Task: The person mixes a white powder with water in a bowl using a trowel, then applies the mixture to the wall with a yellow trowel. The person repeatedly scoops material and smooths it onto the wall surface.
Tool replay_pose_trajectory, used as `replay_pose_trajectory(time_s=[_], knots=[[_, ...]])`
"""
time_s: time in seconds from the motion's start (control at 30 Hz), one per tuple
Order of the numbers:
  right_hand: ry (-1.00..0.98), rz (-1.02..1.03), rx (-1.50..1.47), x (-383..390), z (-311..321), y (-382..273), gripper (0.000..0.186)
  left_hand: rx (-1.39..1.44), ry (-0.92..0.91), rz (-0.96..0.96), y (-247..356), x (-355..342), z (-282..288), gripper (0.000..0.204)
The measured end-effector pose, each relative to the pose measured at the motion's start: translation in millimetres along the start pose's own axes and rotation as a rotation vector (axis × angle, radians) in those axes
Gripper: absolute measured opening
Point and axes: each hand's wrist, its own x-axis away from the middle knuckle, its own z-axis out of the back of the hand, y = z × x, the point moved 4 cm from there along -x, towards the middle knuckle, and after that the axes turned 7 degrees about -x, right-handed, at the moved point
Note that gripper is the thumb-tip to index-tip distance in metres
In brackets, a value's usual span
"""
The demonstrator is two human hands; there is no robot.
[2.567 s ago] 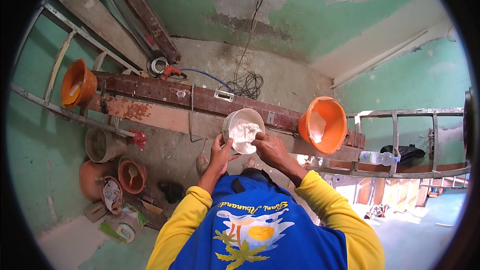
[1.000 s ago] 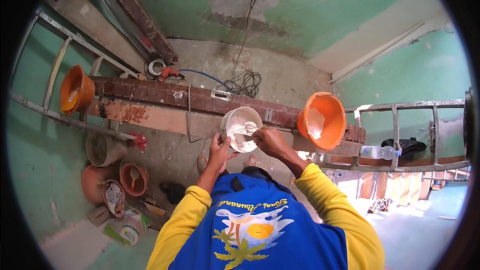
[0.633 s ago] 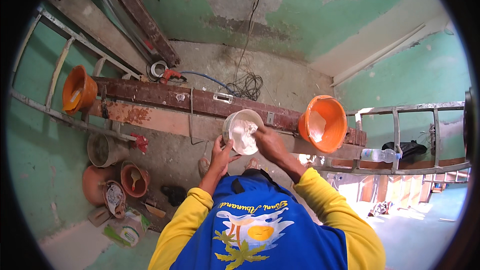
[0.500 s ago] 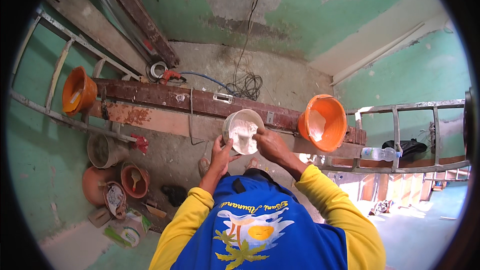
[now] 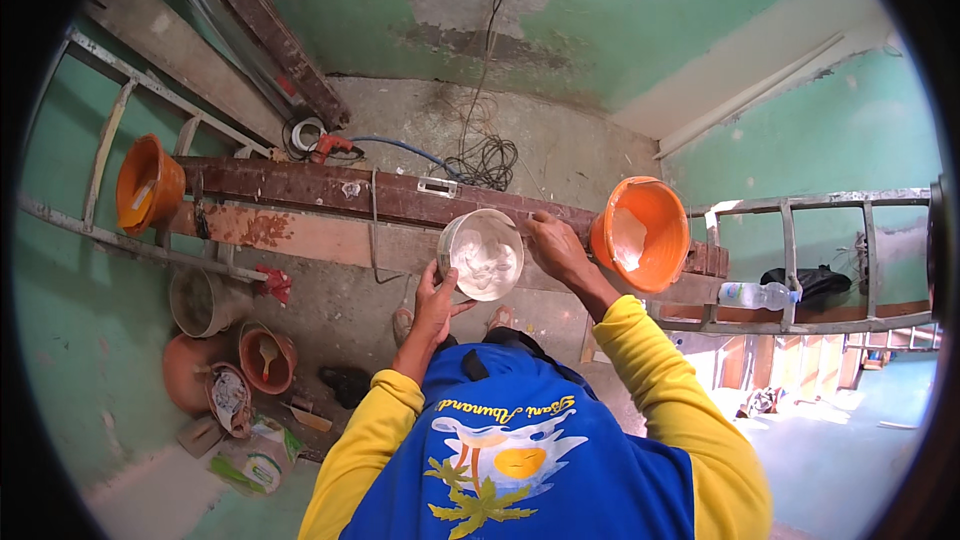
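Observation:
My left hand [image 5: 434,302] is closed on the near left side of a white plastic tub [image 5: 449,245], with the thumb over its rim. Soft white paste [image 5: 490,258], swirled on top, lies inside. To the right of the tub, my right hand [image 5: 556,246] is above the dark wooden plank [image 5: 330,187], its fingers bent together and pointing away from me. Whatever those fingers hold is too small to make out. An orange bucket [image 5: 672,237] with a pale flat piece in it stands just right of that hand.
Ladder frames lie left and right, the left one beside another orange bucket [image 5: 152,185]. A red power drill [image 5: 332,147] and coiled black cable [image 5: 488,162] are beyond the plank. Several tubs, one holding a brush [image 5: 268,352], sit at lower left. A plastic bottle [image 5: 757,295] lies at right.
My right hand has come out of the tub and moved right, over the plank. The left hand still holds the tub, and the paste's surface looks reshaped.

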Motion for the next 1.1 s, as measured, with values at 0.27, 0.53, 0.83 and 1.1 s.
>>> replay_pose_trajectory(time_s=[0.27, 0.53, 0.83, 1.1], knots=[[-0.203, -0.333, -0.373, 40, -35, -19, 0.026, 0.028, -0.026, 0.000, 0, 5, 0, 0.060], [-0.118, -0.221, -0.215, 31, -28, -3, 0.025, 0.036, -0.040, 0.015, 2, 3, 2, 0.059], [-0.052, -0.220, -0.003, 16, -20, -25, 0.020, 0.023, -0.028, 0.006, 1, 4, 1, 0.058], [-0.134, 0.062, 0.098, 29, -25, -63, 0.016, 0.000, -0.024, -0.002, -6, 1, 4, 0.057]])
